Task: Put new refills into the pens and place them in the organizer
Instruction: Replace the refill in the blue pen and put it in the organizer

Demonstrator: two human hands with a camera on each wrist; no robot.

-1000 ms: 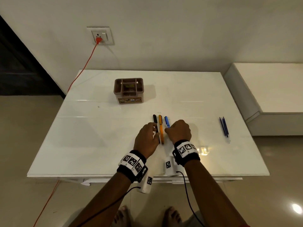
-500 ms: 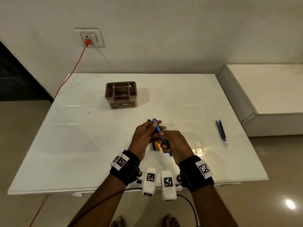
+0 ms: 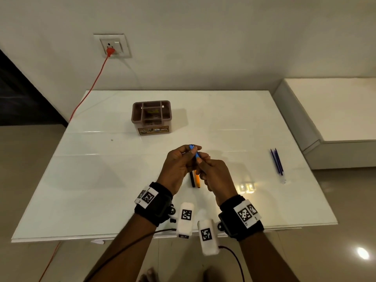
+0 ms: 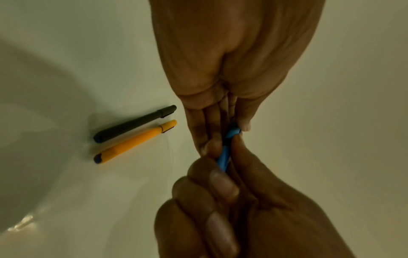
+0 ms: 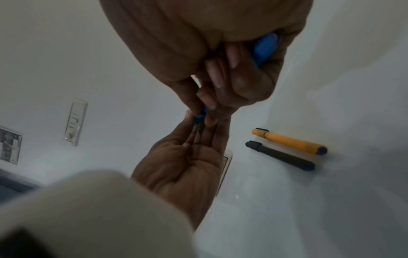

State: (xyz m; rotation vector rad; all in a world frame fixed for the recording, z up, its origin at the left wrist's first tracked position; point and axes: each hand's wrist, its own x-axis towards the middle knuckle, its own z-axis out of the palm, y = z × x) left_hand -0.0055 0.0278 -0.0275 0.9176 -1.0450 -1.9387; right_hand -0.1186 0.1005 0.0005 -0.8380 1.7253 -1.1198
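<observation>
Together, both hands hold the blue pen [image 3: 195, 153] above the bench [image 3: 101, 180]: the left hand [image 3: 179, 165] pinches its far end, the right hand [image 3: 215, 176] grips its near part. Beneath them lie a black pen [image 4: 134, 124] and an orange pen [image 4: 134, 141], side by side. Refills [image 3: 276, 161] lie well right; the organizer [image 3: 151, 117] stands farther back.

White table [image 3: 101, 180] w/ organizer [image 3: 151, 117], black pen [image 3: 192, 181], orange pen [image 3: 197, 181], refills [image 3: 276, 161].

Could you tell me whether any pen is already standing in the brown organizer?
No, the organizer holds no pen; the black pen and orange pen lie on the table.
</observation>
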